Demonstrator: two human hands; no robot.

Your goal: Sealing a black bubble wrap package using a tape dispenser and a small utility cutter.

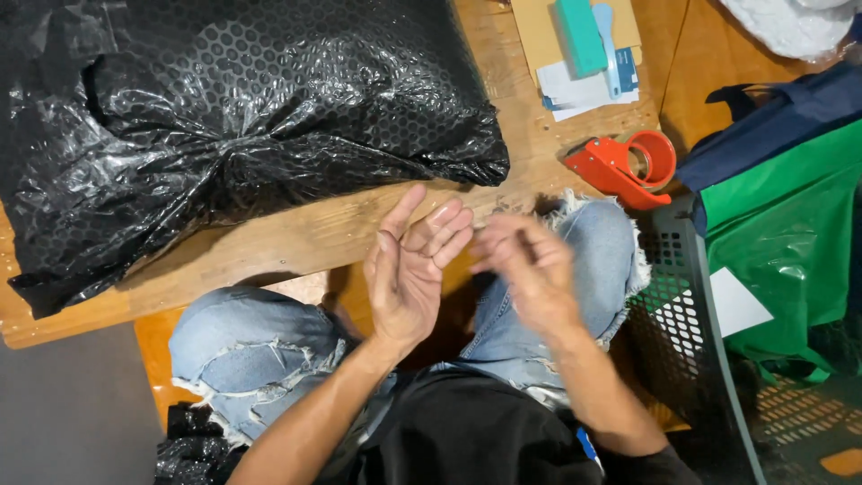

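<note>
Hands meet empty above the lap: left hand spread open, blurred right hand at three o'clock, grip unclear, black bubble-wrap parcel at eleven o'clock on the wooden surface.

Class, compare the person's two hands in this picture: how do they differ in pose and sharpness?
The left hand is open, palm showing and fingers spread upward; the right hand shows its back, fingers curled toward the left hand. The left hand is sharp, while the right hand is blurred. The left hand's fingertips reach the wooden board; the right hand lies over the jeans knee. Both are bare and hold nothing visible.
</note>
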